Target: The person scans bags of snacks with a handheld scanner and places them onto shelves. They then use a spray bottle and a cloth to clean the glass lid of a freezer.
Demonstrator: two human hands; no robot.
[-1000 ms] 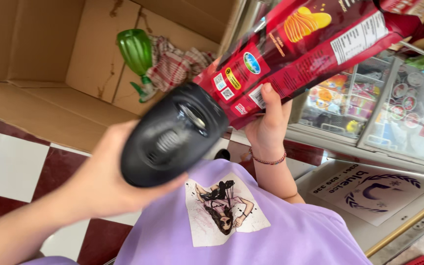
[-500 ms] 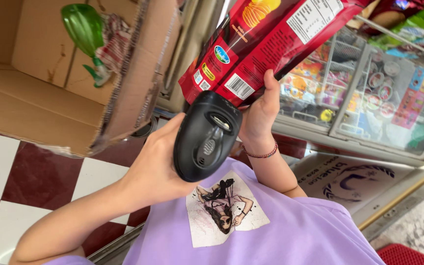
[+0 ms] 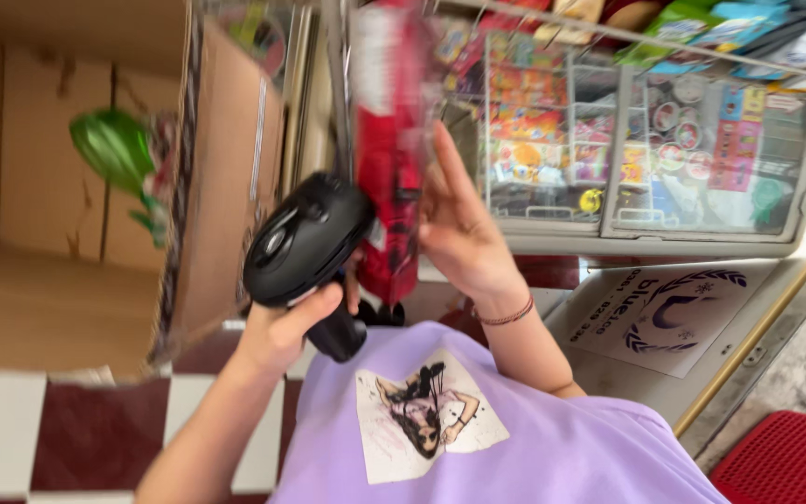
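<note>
We see bright, even daylight with soft, faint shadows. Motion blur smears the red packet and the cardboard box at left; the purple shirt is sharper. Pale glare washes the glass cabinet front.

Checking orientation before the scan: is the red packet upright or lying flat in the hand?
Upright: the red packet stands on end, long side vertical, steadied by the right hand, beside the black scanner in the left hand.

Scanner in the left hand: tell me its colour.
Black, seen in the head view: the scanner is gripped by the left hand.
</note>
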